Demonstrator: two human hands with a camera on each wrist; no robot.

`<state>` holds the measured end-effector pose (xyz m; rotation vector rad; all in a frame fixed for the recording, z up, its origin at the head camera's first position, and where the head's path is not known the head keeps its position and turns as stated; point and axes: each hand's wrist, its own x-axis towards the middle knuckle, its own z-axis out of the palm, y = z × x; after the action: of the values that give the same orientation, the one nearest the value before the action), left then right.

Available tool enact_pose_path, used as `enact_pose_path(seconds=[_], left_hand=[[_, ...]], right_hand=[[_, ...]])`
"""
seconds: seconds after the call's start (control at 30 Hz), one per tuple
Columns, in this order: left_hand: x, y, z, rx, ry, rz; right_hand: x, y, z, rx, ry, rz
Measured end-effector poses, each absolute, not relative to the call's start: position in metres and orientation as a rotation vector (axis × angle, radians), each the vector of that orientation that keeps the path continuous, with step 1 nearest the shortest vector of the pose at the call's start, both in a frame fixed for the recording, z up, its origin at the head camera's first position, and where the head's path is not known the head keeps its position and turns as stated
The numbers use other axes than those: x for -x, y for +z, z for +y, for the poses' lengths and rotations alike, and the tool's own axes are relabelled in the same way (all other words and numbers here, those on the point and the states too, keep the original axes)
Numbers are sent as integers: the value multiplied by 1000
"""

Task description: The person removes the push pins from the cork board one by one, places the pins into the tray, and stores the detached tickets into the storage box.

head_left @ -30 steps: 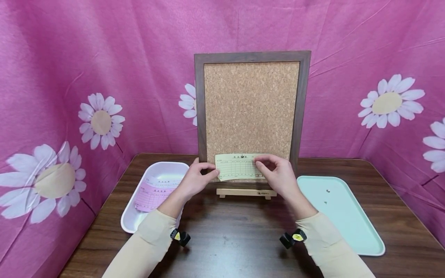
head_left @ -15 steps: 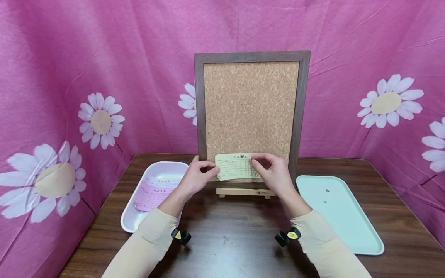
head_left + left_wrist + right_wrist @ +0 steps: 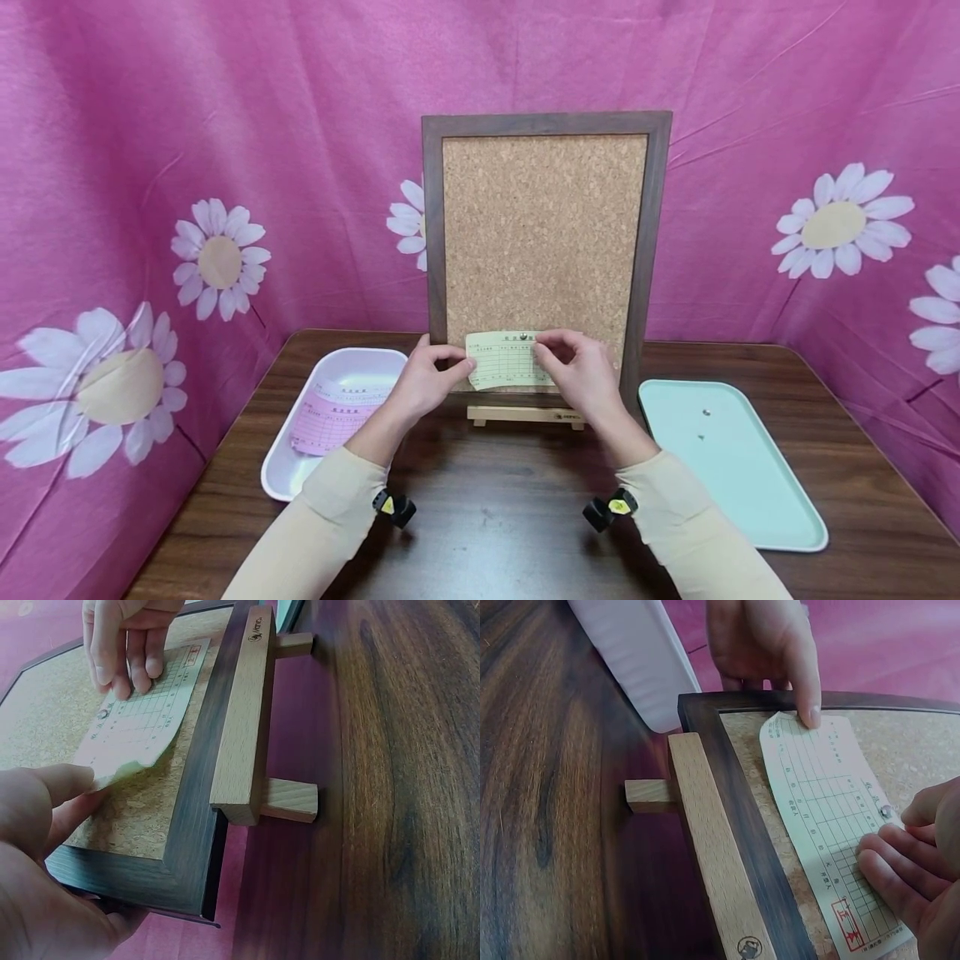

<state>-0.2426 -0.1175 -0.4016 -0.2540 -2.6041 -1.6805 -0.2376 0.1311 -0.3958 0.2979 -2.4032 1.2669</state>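
A pale green printed receipt slip (image 3: 498,362) lies against the lower part of a framed corkboard (image 3: 543,233). My left hand (image 3: 426,385) pinches the slip's left edge at the board's side; some of its fingers are behind the frame. A small silver thumbtack (image 3: 886,811) sits at the slip's top middle. Just right of that tack, my right hand (image 3: 588,375) touches the slip with its bent fingers (image 3: 900,862), and nothing shows between them. The right thumb is mostly hidden in the right wrist view.
A wooden easel ledge (image 3: 510,414) supports the board. To the left, a white tray (image 3: 273,467) holds pink and white slips. On the right, a mint tray (image 3: 765,492) carries two tiny metal pieces. A pink flowered cloth (image 3: 330,167) hangs behind the table (image 3: 480,517).
My right hand has slid left along the slip, from its right part to beside the thumbtack. The left hand stays at the left edge.
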Motion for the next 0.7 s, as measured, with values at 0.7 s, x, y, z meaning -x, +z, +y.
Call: enact_pose_path(seconds=[0.7], left_hand=[[245,-401,-114,240,-1672,-2563]], right_hand=[[241,-395,116,-231,1275,-2382]])
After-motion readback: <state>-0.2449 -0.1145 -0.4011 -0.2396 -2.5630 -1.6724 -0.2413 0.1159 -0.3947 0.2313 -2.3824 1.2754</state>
